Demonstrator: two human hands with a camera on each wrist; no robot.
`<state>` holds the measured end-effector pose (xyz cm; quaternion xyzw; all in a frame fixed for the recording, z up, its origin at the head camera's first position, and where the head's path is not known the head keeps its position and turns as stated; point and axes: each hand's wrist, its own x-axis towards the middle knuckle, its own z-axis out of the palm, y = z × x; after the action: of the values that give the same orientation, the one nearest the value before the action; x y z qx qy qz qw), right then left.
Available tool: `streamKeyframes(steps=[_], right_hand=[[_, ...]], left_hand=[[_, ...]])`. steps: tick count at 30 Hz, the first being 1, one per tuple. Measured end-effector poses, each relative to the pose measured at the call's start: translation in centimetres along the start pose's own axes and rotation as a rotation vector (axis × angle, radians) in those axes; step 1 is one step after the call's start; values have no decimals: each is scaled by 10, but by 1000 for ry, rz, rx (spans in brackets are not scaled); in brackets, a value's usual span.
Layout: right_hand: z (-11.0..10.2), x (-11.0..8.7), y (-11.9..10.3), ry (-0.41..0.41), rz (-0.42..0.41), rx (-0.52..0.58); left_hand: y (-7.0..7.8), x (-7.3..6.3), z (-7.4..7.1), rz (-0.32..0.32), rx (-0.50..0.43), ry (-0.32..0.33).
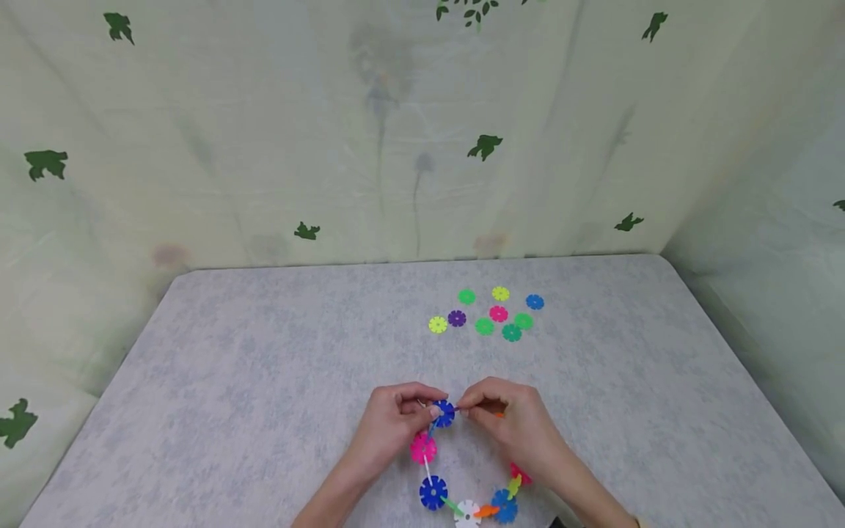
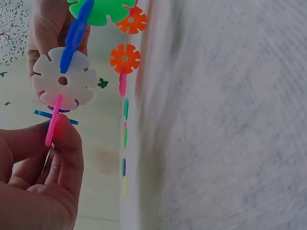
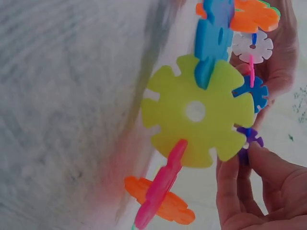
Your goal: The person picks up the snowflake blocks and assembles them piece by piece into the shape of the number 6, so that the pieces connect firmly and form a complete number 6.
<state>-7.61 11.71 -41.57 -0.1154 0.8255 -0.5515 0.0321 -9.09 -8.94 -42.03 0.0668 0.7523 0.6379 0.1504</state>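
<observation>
A chain of notched plastic discs in several colours curves below both hands. My left hand (image 1: 399,414) pinches a blue disc (image 1: 444,414) at the chain's upper end, with a pink disc (image 1: 422,449) hanging beneath. My right hand (image 1: 518,414) pinches a purple disc (image 3: 244,156) between thumb and fingers. The purple disc meets the blue disc's right edge; how deep their slots engage is hidden. Further round are a dark blue disc (image 1: 433,493), a white disc (image 1: 468,515) and a lighter blue one (image 1: 505,506). The right hand partly covers the chain's right side.
Loose discs lie beyond the hands on the grey table (image 1: 277,352), among them a yellow one (image 1: 438,325), a purple one (image 1: 457,318) and a teal one (image 1: 511,333). A pale curtain (image 1: 264,147) with green leaf-like shapes rises behind the far edge.
</observation>
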Motion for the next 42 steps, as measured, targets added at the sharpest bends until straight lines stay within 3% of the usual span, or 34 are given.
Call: streamKeyframes(steps=[8, 11, 16, 21, 32, 38, 42], right_hand=[[-11, 6, 7, -89, 95, 175], [-19, 10, 9, -93, 132, 83], [-34, 14, 13, -56, 220, -209], [-41, 14, 20, -151, 290, -276], [-43, 15, 28, -204, 274, -171], [-35, 15, 22, -113, 271, -75], [-32, 13, 15, -82, 225, -4]], left_hand=[[1, 1, -4, -16, -12, 29], [0, 3, -4, -23, -11, 33], [0, 4, -4, -19, -14, 50], [0, 3, -4, -11, -14, 60], [-2, 4, -5, -19, 8, 57], [-2, 4, -3, -44, 22, 70], [-2, 3, -2, -46, -24, 51]])
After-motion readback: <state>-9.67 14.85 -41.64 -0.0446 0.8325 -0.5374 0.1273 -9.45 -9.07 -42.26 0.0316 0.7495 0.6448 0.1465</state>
